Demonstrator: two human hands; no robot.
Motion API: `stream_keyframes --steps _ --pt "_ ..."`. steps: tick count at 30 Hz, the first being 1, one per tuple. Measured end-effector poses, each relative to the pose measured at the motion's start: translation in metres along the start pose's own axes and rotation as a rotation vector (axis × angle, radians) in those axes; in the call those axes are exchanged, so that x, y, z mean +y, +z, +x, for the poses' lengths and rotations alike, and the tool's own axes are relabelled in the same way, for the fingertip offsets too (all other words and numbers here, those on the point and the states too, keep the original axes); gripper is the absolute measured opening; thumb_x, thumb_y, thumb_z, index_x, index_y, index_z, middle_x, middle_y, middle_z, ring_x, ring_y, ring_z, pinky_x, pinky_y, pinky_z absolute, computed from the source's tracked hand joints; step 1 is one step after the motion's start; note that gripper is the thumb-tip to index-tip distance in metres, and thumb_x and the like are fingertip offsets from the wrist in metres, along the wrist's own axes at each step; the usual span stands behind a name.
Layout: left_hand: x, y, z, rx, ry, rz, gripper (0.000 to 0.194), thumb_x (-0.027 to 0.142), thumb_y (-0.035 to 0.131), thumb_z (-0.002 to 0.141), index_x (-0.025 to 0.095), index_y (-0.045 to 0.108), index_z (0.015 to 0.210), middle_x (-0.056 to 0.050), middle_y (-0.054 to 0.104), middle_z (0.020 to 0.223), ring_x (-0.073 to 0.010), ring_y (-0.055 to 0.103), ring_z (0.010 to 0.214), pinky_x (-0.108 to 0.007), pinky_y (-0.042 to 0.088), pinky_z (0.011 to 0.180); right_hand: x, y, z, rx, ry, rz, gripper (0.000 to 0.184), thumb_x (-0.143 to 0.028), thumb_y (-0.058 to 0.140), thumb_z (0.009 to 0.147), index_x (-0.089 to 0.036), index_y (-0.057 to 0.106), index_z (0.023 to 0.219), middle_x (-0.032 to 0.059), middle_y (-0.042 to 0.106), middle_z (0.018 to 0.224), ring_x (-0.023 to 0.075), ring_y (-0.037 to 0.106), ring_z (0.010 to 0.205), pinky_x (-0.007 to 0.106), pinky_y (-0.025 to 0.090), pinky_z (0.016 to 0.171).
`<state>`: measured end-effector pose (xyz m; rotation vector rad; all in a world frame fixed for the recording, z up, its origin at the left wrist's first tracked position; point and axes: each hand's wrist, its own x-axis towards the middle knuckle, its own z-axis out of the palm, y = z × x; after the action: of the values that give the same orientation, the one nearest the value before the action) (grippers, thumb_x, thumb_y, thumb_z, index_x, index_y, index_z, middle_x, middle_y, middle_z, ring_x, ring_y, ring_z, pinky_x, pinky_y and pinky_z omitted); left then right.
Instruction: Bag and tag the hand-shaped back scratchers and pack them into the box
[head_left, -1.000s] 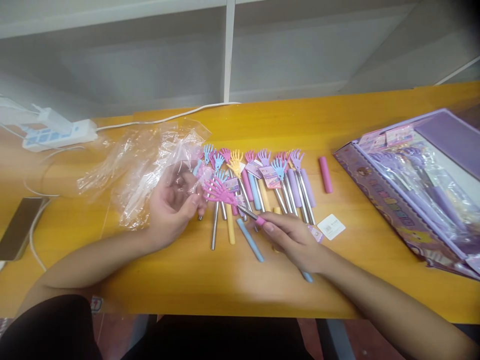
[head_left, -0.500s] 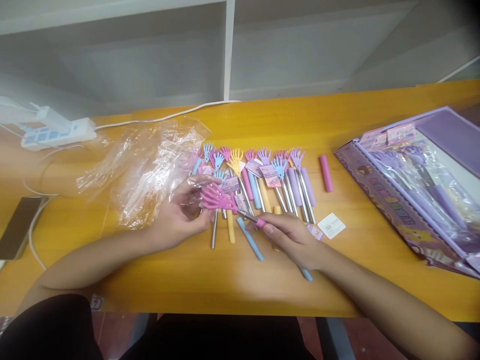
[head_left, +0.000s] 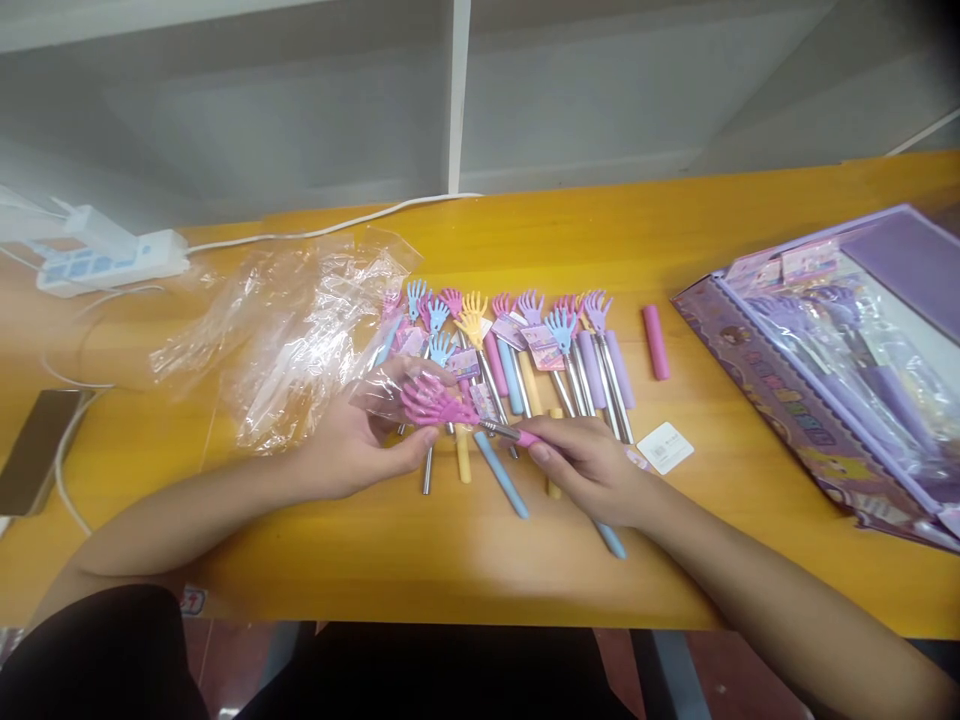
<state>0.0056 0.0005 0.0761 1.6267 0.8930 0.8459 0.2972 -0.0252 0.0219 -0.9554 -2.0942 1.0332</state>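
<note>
My right hand grips the pink handle of a back scratcher, whose hand-shaped pink head points left. My left hand is closed around a clear plastic bag at that head; the film seems to cover part of the pink fingers. Behind both hands lie several more scratchers with blue, yellow, pink and purple heads, such as a blue one and a yellow one. Their metal rods point toward me. A blue handle lies below the held scratcher.
Crumpled clear bags lie on the left of the table. Beyond them are a white power strip and a phone. To the right stand an open purple box with bagged scratchers, a pink tube and a white label card.
The pink scratcher's head has shifted slightly and the bag film now spreads over more of it. Both hands keep nearly the same places.
</note>
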Motion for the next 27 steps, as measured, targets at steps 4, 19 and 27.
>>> stream_keyframes --steps 4,19,27 --pt "-0.004 0.002 -0.002 -0.063 0.01 0.049 0.031 0.019 0.074 0.093 0.023 0.067 0.123 -0.006 0.073 0.117 -0.0193 0.073 0.106 -0.035 0.063 0.098 0.001 0.003 -0.001 -0.01 0.01 0.026 0.027 -0.034 0.047 0.112 -0.022 0.065 0.097 -0.0024 0.055 0.068 0.0121 0.049 0.055 0.026 0.037 0.057" --pt "-0.02 0.015 -0.01 -0.122 0.007 0.179 0.017 0.021 0.068 0.096 0.021 0.068 0.114 -0.009 0.069 0.13 -0.0236 0.069 0.117 -0.04 0.061 0.102 -0.014 0.018 -0.006 -0.076 0.088 0.161 0.032 -0.03 0.05 0.112 -0.021 0.054 0.081 -0.0042 0.051 0.068 0.0105 0.046 0.058 0.026 0.034 0.059" --pt "-0.019 0.023 -0.012 -0.207 -0.036 0.094 0.021 0.018 0.067 0.095 0.021 0.066 0.116 -0.009 0.071 0.123 -0.0226 0.069 0.111 -0.036 0.062 0.093 -0.015 0.021 -0.005 -0.096 0.101 0.137 0.012 -0.027 0.053 0.108 -0.021 0.059 0.1 -0.0041 0.054 0.075 0.0103 0.046 0.06 0.025 0.035 0.059"
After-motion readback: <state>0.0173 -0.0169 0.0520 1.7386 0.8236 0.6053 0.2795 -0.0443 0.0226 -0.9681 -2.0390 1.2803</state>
